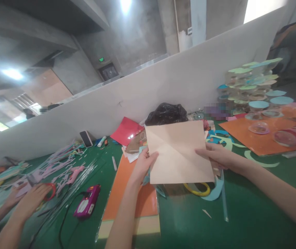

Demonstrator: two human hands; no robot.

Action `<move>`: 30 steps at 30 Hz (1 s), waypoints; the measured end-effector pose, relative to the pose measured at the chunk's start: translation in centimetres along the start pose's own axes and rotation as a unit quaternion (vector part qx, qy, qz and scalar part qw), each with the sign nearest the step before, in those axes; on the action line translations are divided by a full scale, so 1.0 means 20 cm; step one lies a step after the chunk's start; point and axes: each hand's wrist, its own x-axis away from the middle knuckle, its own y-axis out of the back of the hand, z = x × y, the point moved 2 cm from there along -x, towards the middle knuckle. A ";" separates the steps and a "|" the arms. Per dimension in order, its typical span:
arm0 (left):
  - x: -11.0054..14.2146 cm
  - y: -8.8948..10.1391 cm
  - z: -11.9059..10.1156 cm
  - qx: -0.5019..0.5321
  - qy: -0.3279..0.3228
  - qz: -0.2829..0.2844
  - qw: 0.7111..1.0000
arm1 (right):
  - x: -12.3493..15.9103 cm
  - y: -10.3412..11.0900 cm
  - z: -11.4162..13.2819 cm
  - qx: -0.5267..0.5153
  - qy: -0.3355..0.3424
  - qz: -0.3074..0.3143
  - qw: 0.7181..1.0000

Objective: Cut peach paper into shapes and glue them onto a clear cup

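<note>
I hold a creased beige paper sheet [179, 152] up over the green table [241, 214]. My left hand [144, 164] pinches its left edge and my right hand [215, 155] grips its right edge. Beneath the sheet lie an orange sheet [127, 193], yellow-handled scissors [198, 190] and light blue paper scraps [215, 192].
At the left, another person's hands [31, 199] work with red-handled scissors among pink paper strips. A magenta glue gun [87, 204], a phone [86, 138], a red sheet [126, 131], a black plastic bag [167, 114], a large orange sheet [257, 135] and stacked clear cups with paper discs [254, 86] surround me.
</note>
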 end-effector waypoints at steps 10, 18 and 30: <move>-0.03 0.02 0.00 -0.024 -0.052 -0.016 0.998 | -0.01 0.03 0.01 0.055 0.013 0.008 0.998; -0.01 0.05 -0.02 -0.005 -0.013 0.021 1.000 | -0.06 0.09 -0.09 0.043 0.019 0.044 0.998; 0.06 -0.09 0.01 0.048 0.147 0.274 0.949 | -0.02 0.00 -0.01 0.068 0.055 0.185 0.979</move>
